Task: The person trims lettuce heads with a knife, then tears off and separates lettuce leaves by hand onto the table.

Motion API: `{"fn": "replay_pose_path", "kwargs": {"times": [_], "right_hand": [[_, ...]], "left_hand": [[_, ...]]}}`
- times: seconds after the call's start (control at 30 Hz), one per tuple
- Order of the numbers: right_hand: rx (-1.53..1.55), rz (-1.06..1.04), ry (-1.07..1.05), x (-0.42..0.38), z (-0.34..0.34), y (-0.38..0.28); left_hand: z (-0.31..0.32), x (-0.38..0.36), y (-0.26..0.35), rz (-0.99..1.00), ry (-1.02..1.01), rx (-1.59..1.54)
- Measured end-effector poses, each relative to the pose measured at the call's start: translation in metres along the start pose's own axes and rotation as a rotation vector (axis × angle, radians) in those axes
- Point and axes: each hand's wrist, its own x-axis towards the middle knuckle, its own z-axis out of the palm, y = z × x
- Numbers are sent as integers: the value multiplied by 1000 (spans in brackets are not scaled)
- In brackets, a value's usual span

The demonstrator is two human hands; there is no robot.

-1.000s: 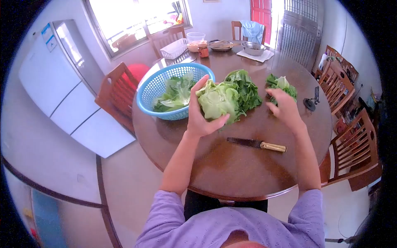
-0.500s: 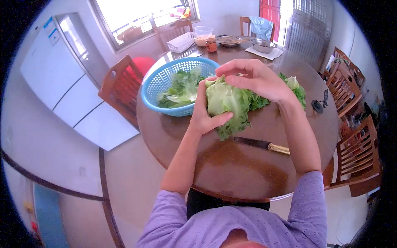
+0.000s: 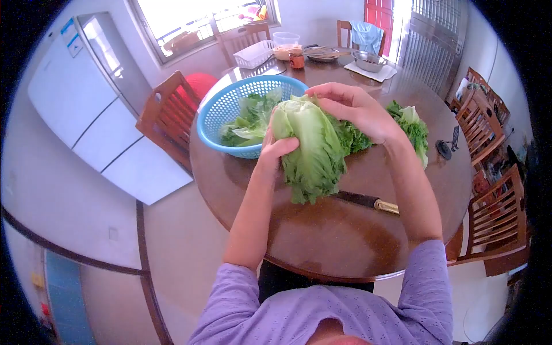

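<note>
A head of green lettuce is held up over the table, its pale cut end at the top and leaves hanging down. My left hand grips it from the left, thumb across the front; the other fingers are mostly hidden behind. At the upper right, my right hand has curled fingers on the base of a leaf. Left of the lettuce stands a blue colander with loose lettuce leaves. A knife lies below my right hand, its blade tip hidden by the leaves.
More lettuce lies to the right on the round wooden table, near a small black stand. At the back are a white basket, an orange-labelled jar and a metal bowl. Wooden chairs surround the table.
The lettuce has turned in my hands, showing a broad pale leaf rib in front, and hangs slightly lower. My right hand's fingers have come down from above the lettuce to its right edge.
</note>
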Motion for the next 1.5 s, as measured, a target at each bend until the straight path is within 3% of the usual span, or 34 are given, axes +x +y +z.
{"fn": "replay_pose_path", "kwargs": {"times": [0.23,0.33,0.53,0.63,0.73,0.87,1.07,1.17,1.2,1.33,1.43,1.5], "right_hand": [[-32,-81,72,0,1,9],[-14,-21,90,0,0,12],[63,52,185,-1,1,13],[72,-16,246,-10,11,8],[-254,-109,179,-21,15,13],[-233,-121,226,-17,6,38],[-139,-52,356,-29,0,19],[-86,-42,399,-37,-10,17],[-54,-33,405,-40,-13,17],[65,-47,407,-50,-22,14],[108,-42,402,-53,-29,15],[125,-47,411,-52,-29,15]], "left_hand": [[0,-9,-1,-71,74,-161],[5,-9,-5,-93,117,-256],[-13,-3,-15,-45,129,-283],[-8,-2,-6,-77,169,-191],[-4,1,-7,-19,184,-294],[-9,2,-14,40,6,-418],[-6,9,-18,125,-146,-537],[-5,8,-8,102,-146,-486],[1,3,4,23,-40,-481],[-2,2,22,-216,23,-314],[0,-4,31,-227,63,276],[-9,-3,34,-278,-46,489]]}}
